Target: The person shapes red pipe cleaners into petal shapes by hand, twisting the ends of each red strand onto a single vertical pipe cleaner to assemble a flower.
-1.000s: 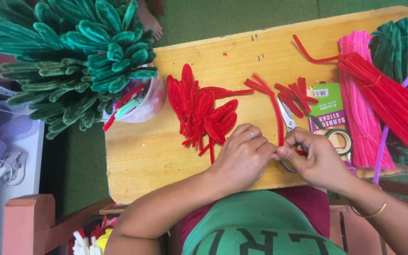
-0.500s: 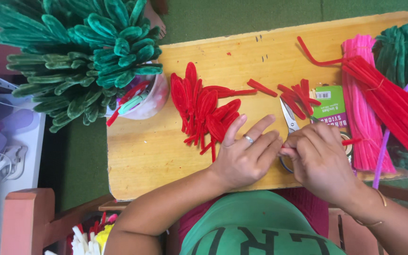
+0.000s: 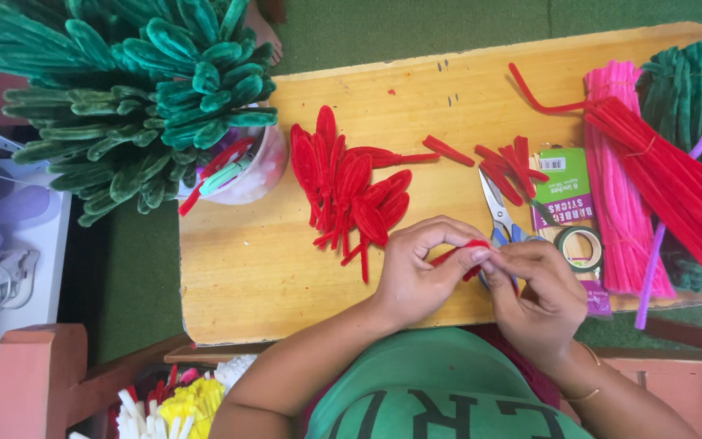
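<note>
Nearest you: both hands meet over the front edge of the wooden board (image 3: 253, 276). Your left hand (image 3: 416, 272) and right hand (image 3: 539, 289) pinch one short red pipe-cleaner piece (image 3: 458, 252) between thumbs and fingertips, fingers curled narrow and closed on it. Only a strip of red fuzz shows between the fingers; the piece looks bent or folded, but its full shape is hidden.

Just behind the hands: scissors (image 3: 497, 207) with blue handles lie on the board, handles partly under your right hand. A roll of green tape (image 3: 578, 248) sits beside them on a flat packet of sticks (image 3: 564, 183).

Mid board: a pile of finished red petal loops (image 3: 351, 191), a good many, pointed ovals fanned together. To the right, a few cut red pieces (image 3: 507, 162) lie unshaped. By that count, much is shaped and a handful remains.

Far right: bundles of uncut stems, red bundle (image 3: 676, 171), pink bundle (image 3: 615, 171), dark green bundle (image 3: 684, 89), one purple stem (image 3: 676, 203) across them.

Far left: a cup (image 3: 257, 171) holding a large spray of green looped leaves (image 3: 123, 89).
</note>
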